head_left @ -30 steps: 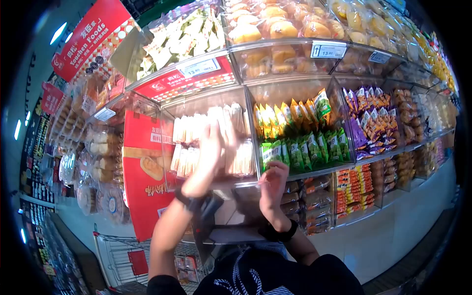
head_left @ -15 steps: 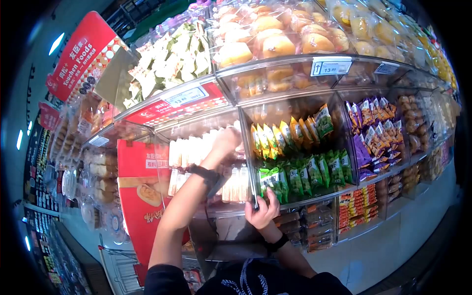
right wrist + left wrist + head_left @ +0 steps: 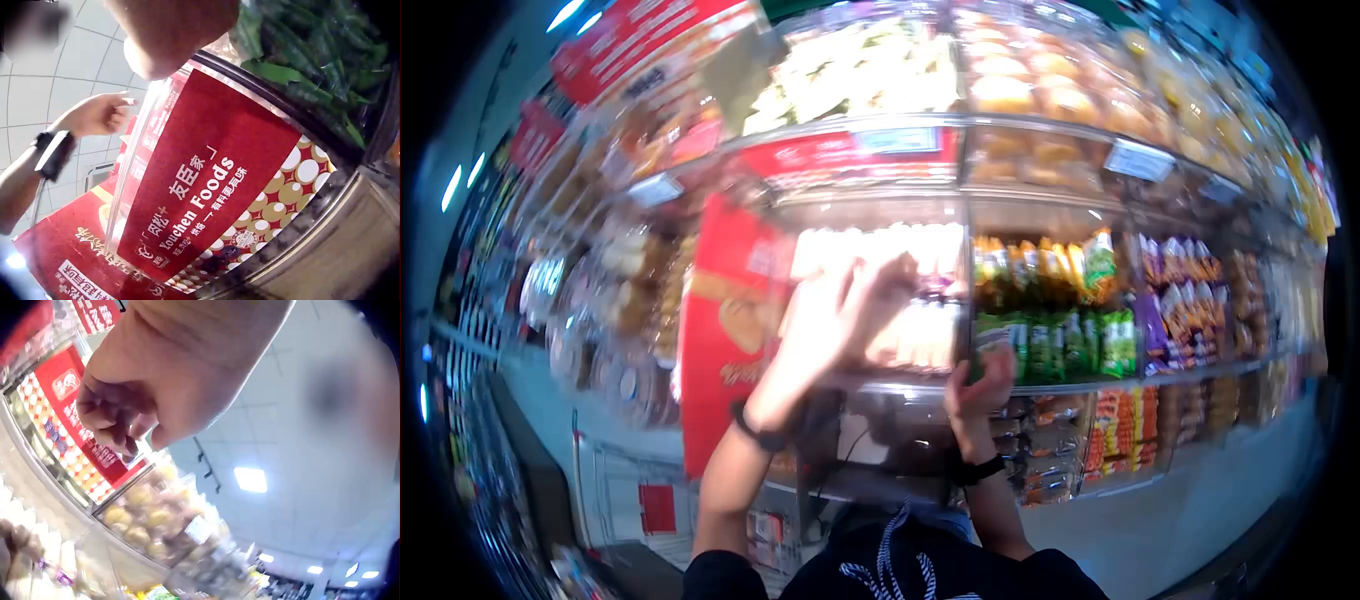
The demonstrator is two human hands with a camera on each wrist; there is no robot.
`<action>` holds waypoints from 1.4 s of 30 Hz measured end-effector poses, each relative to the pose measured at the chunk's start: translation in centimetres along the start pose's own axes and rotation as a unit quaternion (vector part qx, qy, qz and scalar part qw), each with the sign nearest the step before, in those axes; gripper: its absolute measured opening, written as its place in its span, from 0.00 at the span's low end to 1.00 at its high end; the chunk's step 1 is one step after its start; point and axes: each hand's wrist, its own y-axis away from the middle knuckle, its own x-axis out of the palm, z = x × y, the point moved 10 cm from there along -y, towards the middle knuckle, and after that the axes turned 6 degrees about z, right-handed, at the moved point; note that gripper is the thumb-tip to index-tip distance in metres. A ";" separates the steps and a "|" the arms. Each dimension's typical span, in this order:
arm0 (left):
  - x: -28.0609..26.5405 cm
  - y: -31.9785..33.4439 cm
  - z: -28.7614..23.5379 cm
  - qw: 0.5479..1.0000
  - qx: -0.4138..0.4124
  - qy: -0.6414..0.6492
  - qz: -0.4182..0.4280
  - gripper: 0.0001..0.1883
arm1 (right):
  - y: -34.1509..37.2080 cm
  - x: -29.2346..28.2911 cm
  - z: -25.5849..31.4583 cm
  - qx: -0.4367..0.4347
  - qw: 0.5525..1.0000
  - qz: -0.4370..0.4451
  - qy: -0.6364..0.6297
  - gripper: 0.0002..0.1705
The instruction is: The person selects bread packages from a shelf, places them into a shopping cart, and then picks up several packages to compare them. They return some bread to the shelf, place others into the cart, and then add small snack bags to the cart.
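Note:
In the head view my left hand (image 3: 828,312) is blurred, raised in front of the compartment of pale wrapped sticks (image 3: 925,335). The left wrist view shows this hand (image 3: 169,375) with loosely bent fingers and nothing visible in them. It also appears, bent at the fingers, in the right wrist view (image 3: 97,117). My right hand (image 3: 983,385) is by the shelf's front edge, beside the green packets (image 3: 1055,345), fingers pointing up and apparently empty. Only part of that hand (image 3: 178,31) shows in the right wrist view.
Yellow packets (image 3: 1040,265) stand behind the green ones, with purple packets (image 3: 1190,320) farther right. Bagged buns (image 3: 1065,100) fill the upper shelf. A red sign panel (image 3: 725,340) borders the compartment's left side. A shopping cart (image 3: 625,490) stands at the lower left.
My left hand has come back from among the pale sticks and lifted. My right hand remains near the shelf edge. The head view has shifted, moving the shelves rightward in it.

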 end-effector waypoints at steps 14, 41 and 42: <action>9.3 80.6 15.3 0.465 -0.770 0.389 -0.200 0.16 | 2.3 -4.0 17.2 -0.202 0.969 -0.031 -0.138 0.19; 1.4 107.3 35.4 0.435 -0.800 -0.056 -0.409 0.04 | 87.3 34.1 54.3 -0.173 0.698 0.691 0.068 0.26; 1.3 107.2 35.3 0.445 -0.792 -0.059 -0.414 0.02 | 86.7 33.1 54.6 -0.135 0.718 0.681 0.034 0.22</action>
